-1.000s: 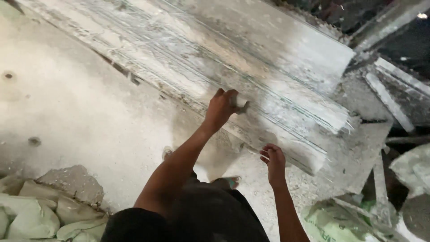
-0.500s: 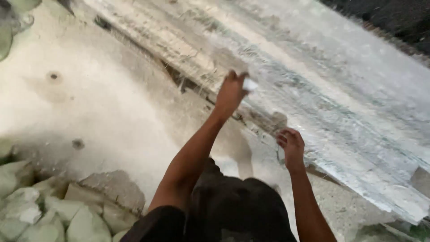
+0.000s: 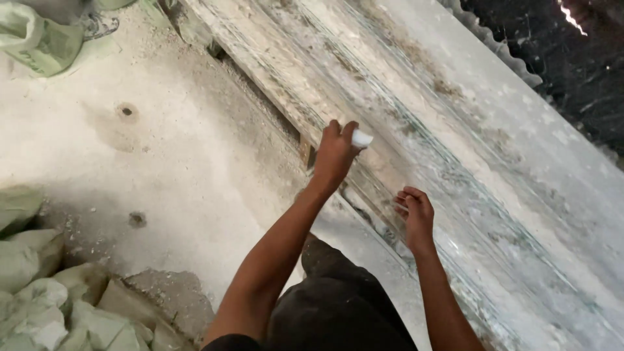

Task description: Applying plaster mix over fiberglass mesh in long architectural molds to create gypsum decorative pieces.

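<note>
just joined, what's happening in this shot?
A person leans over a long white moulded plaster slab lying on a dusty pale floor. The left hand presses a small white block against the slab's grooved edge. The right hand rests on the moulding lower down, fingers curled, holding nothing visible. Pale green sacks are piled at the lower left.

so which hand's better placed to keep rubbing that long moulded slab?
Left, probably. The left hand grips a small white block pressed against the slab. The right hand is empty, fingers curled, resting lower on the slab edge.
</note>
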